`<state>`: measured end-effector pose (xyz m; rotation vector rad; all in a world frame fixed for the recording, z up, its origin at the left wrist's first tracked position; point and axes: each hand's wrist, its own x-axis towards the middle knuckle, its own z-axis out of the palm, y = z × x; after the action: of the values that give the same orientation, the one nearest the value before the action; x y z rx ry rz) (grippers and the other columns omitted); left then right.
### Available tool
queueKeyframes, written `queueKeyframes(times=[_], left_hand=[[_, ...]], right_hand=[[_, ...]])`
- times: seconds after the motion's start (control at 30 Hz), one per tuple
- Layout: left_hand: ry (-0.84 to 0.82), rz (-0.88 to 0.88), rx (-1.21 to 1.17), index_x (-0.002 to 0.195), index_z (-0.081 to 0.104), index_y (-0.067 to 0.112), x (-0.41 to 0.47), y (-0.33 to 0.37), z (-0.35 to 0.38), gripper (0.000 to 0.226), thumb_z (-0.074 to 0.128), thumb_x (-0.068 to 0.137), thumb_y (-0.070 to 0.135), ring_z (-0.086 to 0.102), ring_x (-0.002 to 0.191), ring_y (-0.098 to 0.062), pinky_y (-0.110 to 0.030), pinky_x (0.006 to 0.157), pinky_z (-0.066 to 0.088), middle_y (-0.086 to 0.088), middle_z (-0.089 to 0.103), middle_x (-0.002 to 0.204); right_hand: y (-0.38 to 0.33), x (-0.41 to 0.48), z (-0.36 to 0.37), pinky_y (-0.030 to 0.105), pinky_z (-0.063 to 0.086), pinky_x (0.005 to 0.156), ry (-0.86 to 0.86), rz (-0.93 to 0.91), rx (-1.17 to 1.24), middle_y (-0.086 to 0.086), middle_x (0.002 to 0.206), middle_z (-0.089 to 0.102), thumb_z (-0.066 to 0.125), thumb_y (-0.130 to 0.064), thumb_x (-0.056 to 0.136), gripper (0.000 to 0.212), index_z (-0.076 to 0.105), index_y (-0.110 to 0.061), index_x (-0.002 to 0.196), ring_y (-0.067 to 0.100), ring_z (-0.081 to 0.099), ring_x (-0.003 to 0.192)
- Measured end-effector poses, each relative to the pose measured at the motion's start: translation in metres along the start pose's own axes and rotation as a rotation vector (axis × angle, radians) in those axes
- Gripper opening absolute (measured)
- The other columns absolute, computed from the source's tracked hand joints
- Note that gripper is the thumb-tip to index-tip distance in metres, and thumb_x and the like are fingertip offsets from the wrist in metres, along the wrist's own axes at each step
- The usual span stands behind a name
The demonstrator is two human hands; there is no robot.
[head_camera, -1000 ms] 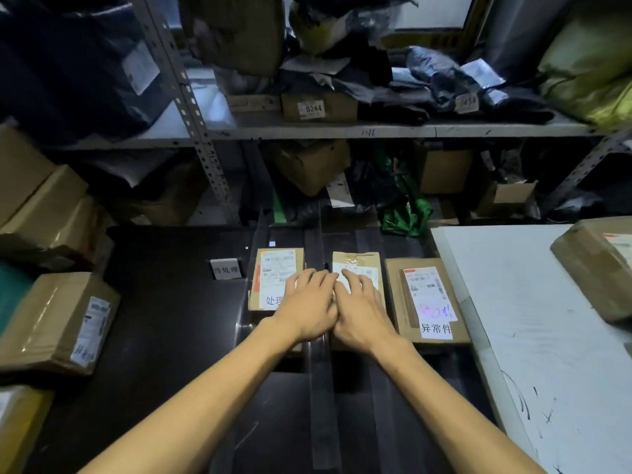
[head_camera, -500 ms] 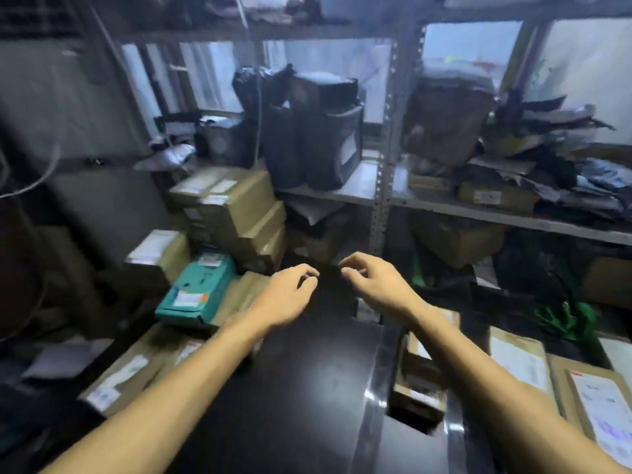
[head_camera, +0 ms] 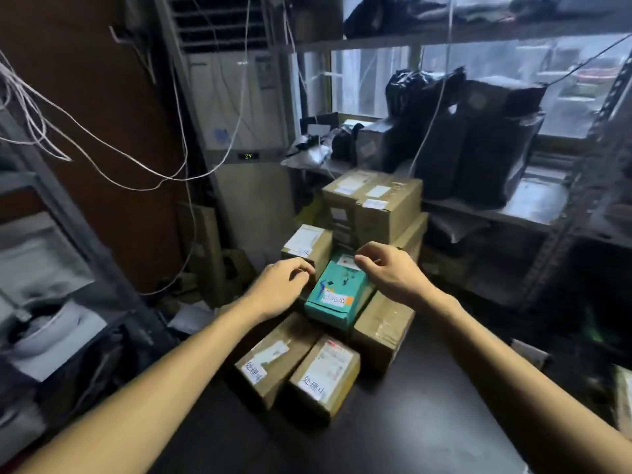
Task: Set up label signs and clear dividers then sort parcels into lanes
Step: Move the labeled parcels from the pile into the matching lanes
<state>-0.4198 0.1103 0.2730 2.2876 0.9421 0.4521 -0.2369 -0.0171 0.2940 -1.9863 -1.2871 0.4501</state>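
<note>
Across the bottom of the feed, the dark table [head_camera: 410,422] ran off the lower and right edges, and motion blur smeared most of what I saw. Behind it, the tall white air conditioner [head_camera: 239,114] was cut off at the top and crossed by loose white cables [head_camera: 102,142]. Metal shelving [head_camera: 533,213] on the right carried black bags [head_camera: 478,131] whose contents I could not make out. A stack of brown cartons [head_camera: 376,200] stood at the table's far edge, its lower boxes hidden by nearer parcels.

The teal parcel [head_camera: 337,295] lay just in front of that stack, with a taped brown parcel [head_camera: 383,330] touching its right side and two labelled brown parcels [head_camera: 270,357] side by side nearer me. My left hand [head_camera: 280,289] sat at its left edge, fingers curled and tips hidden. My right hand [head_camera: 386,268] was over its far end, fingers curled, thumb close to forefinger. I could not tell whether either hand touched or gripped it. Its white label [head_camera: 337,299] was too blurred to read.
</note>
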Motion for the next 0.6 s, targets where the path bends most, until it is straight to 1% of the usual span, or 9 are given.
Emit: queueKeyframes(times=[0.03,0.13,0.23,0.3,0.33,0.4,0.5,0.57,0.6], left_hand=[[-0.007,0.0,0.0,0.106,0.071,0.023,0.008,-0.009,0.0,0.022,0.053,0.096,0.018,0.061,0.107,-0.012,-0.021,0.093,0.041,0.005,0.07,0.113],[-0.037,-0.012,-0.005,0.107,0.071,0.024,0.053,-0.039,0.005,0.022,0.052,0.097,0.018,0.06,0.111,-0.014,-0.027,0.1,0.044,0.004,0.068,0.118],[-0.035,0.005,-0.018,0.105,0.071,0.023,0.096,-0.068,0.013,0.022,0.053,0.095,0.014,0.06,0.111,-0.014,-0.023,0.098,0.041,0.004,0.067,0.114],[-0.043,0.008,-0.011,0.106,0.071,0.02,0.126,-0.089,0.014,0.023,0.053,0.094,0.011,0.059,0.11,-0.015,-0.023,0.098,0.04,0.004,0.064,0.109],[-0.06,-0.004,0.002,0.109,0.07,0.02,0.14,-0.1,0.014,0.024,0.053,0.094,0.012,0.059,0.109,-0.015,-0.025,0.099,0.04,0.003,0.062,0.111],[-0.061,-0.029,0.018,0.111,0.068,0.022,0.163,-0.122,0.012,0.023,0.053,0.096,0.015,0.058,0.108,-0.014,-0.027,0.099,0.041,0.0,0.059,0.114],[-0.064,-0.142,-0.012,0.114,0.064,0.025,0.196,-0.148,0.011,0.022,0.057,0.095,0.02,0.058,0.109,-0.017,-0.034,0.1,0.045,0.0,0.056,0.119],[-0.1,-0.222,-0.025,0.118,0.06,0.029,0.211,-0.162,0.013,0.026,0.06,0.092,0.025,0.057,0.112,-0.019,-0.039,0.101,0.046,0.001,0.052,0.125],[-0.126,-0.245,-0.014,0.123,0.057,0.028,0.219,-0.168,0.015,0.031,0.06,0.092,0.026,0.056,0.113,-0.019,-0.04,0.101,0.045,0.001,0.05,0.129]], right_hand=[[0.0,0.008,0.01,0.037,0.055,0.086,-0.018,0.008,0.014,0.002,0.116,0.069,0.054,-0.034,0.098,0.023,0.067,-0.02,0.111,0.017,0.065,0.104],[0.011,0.045,0.038,0.041,0.055,0.09,-0.057,0.053,-0.012,0.003,0.12,0.068,0.055,-0.033,0.098,0.026,0.066,-0.018,0.116,0.019,0.064,0.109],[0.029,0.086,0.059,0.045,0.053,0.093,-0.087,0.112,-0.024,0.002,0.122,0.068,0.055,-0.032,0.097,0.026,0.066,-0.019,0.117,0.021,0.064,0.111],[0.042,0.115,0.071,0.044,0.052,0.094,-0.062,0.162,-0.022,0.002,0.121,0.069,0.055,-0.032,0.096,0.025,0.066,-0.019,0.116,0.021,0.064,0.11],[0.047,0.127,0.079,0.041,0.052,0.094,-0.054,0.186,-0.016,0.002,0.121,0.069,0.056,-0.031,0.096,0.026,0.066,-0.018,0.115,0.021,0.065,0.108],[0.057,0.148,0.097,0.034,0.051,0.091,-0.072,0.207,-0.015,0.004,0.122,0.068,0.056,-0.03,0.096,0.028,0.064,-0.016,0.119,0.021,0.065,0.106],[0.064,0.177,0.12,0.028,0.048,0.079,-0.072,0.285,0.028,0.007,0.124,0.066,0.056,-0.03,0.096,0.034,0.059,-0.014,0.126,0.022,0.065,0.1],[0.067,0.191,0.133,0.029,0.048,0.074,-0.071,0.332,0.068,0.008,0.125,0.065,0.054,-0.03,0.096,0.038,0.054,-0.014,0.13,0.024,0.066,0.096],[0.069,0.198,0.139,0.03,0.048,0.073,-0.069,0.345,0.072,0.009,0.127,0.064,0.054,-0.03,0.096,0.041,0.051,-0.013,0.133,0.026,0.066,0.099]])
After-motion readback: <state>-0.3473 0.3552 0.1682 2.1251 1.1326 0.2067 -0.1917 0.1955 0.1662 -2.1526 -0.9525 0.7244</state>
